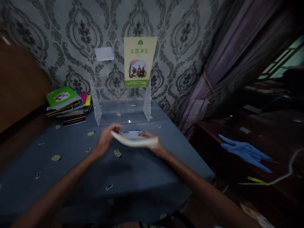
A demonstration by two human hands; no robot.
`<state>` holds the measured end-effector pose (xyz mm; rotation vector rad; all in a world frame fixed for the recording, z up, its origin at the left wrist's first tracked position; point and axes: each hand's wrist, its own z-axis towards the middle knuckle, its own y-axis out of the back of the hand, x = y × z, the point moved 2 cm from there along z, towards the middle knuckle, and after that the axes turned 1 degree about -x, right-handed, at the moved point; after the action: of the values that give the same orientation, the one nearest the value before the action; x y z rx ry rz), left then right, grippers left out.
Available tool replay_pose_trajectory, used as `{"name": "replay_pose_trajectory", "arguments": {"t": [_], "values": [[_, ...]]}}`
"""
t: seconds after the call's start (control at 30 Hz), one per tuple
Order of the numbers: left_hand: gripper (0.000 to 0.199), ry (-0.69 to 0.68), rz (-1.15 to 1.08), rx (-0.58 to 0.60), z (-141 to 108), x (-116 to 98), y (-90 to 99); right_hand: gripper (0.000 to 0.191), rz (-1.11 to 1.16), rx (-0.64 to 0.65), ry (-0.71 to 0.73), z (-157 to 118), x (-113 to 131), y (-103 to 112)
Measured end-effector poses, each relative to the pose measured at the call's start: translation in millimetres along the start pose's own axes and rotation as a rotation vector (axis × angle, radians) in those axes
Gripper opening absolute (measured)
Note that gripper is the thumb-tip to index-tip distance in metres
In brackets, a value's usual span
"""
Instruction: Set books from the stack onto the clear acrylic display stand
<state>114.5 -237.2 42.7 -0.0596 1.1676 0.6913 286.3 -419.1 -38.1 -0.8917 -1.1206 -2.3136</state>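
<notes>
Between my two hands a thin book (pixel 135 141) is held up above the dark blue tablecloth, its pale page edge bowed toward me and blurred. My left hand (pixel 108 137) grips its left end, fingers curled at the far side. At the other end my right hand (pixel 153 144) has its fingers over the book's back. A bit of blue and white cover shows past the edge. Just beyond stands a clear acrylic rack (pixel 122 117) with upright sides. A cream and green book (pixel 140 63) with Chinese characters appears upright above the rack's right side.
A stack of books (pixel 66 101) with a green one on top lies at the table's back left. A white card (pixel 104 53) shows against the patterned wall. To the right, a blue glove (pixel 244 150) lies on a dark red surface beside a purple curtain (pixel 216 60).
</notes>
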Motion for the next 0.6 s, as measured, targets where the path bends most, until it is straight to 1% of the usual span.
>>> {"name": "replay_pose_trajectory", "arguments": {"t": [0.07,0.13,0.2,0.3,0.4,0.47,0.53,0.6], "values": [[0.080,-0.063,0.148,0.265,-37.5,3.0,-12.5,0.032,-0.025,0.119,0.080,-22.5,-8.0,-5.6],[0.090,-0.179,0.259,0.377,-65.5,2.4,-22.1,0.033,-0.056,0.170,0.120,-37.5,-12.6,-7.4],[0.096,-0.263,0.332,0.427,-82.2,1.7,-27.7,0.035,-0.083,0.186,0.145,-44.0,-14.1,-7.1],[0.091,-0.307,0.408,0.523,-94.3,5.5,-27.9,0.034,-0.135,0.195,0.184,-44.6,-13.4,-6.7],[0.078,-0.345,0.490,0.617,-103.8,11.8,-19.8,0.035,-0.203,0.208,0.208,-43.2,-10.5,-7.7],[0.073,-0.378,0.537,0.642,-111.7,14.8,-12.2,0.036,-0.242,0.223,0.212,-42.1,-5.6,-7.6],[0.072,-0.394,0.575,0.662,-120.7,16.2,-4.7,0.035,-0.272,0.260,0.198,-40.0,2.2,-6.0],[0.074,-0.389,0.603,0.681,-129.8,16.2,2.3,0.035,-0.312,0.328,0.177,-36.6,12.7,-3.1]]}}
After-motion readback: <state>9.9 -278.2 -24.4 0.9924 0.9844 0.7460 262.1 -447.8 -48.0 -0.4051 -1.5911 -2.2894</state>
